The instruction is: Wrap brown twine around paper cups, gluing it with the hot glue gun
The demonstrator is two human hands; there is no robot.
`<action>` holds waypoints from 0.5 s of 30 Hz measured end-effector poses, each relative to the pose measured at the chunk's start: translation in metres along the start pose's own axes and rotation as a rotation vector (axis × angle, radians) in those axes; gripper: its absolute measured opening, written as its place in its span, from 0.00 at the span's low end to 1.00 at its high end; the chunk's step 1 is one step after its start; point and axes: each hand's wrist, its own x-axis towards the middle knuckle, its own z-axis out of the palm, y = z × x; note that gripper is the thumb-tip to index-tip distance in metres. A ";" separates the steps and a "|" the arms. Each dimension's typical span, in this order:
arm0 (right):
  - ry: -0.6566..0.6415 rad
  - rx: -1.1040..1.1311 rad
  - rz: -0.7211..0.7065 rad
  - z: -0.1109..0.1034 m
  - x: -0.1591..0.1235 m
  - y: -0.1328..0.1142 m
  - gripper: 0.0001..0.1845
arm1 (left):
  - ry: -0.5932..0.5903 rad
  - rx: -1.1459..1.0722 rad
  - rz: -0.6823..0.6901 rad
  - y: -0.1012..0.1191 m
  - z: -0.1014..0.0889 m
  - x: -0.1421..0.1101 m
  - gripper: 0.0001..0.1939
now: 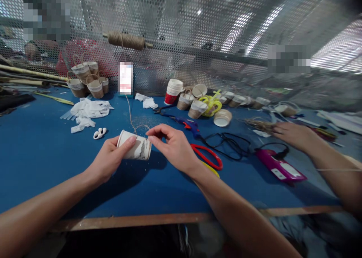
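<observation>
My left hand [109, 156] is wrapped round a white paper cup [138, 148] with grey print, tipped on its side above the blue table. Thumb and fingers of my right hand [166, 143] pinch together at the cup's right end, on a thin strand of twine [130, 113]. That strand hangs from a spool of twine [126, 40] and reaches the cup, with a small loop standing above it. Red-handled scissors [207, 156] lie beside my right wrist, partly covered by the forearm.
Small twine-wrapped baskets [96, 87] stand at the back left, near white gloves [92, 108] and a phone [125, 78]. Stacked cups [173, 90], a blue glue gun [192, 127] and a purple power strip [278, 165] lie rightward. Another person's hand [291, 135] works at the right.
</observation>
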 end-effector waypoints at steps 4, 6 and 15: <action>0.009 0.023 -0.002 0.000 0.000 -0.001 0.04 | 0.016 0.013 0.013 -0.003 -0.001 0.002 0.16; 0.018 0.035 -0.008 0.000 0.001 0.000 0.03 | 0.027 0.022 0.028 -0.004 -0.001 0.003 0.17; 0.032 0.069 0.006 0.001 0.003 0.005 0.04 | 0.051 0.005 0.026 0.005 0.006 0.002 0.17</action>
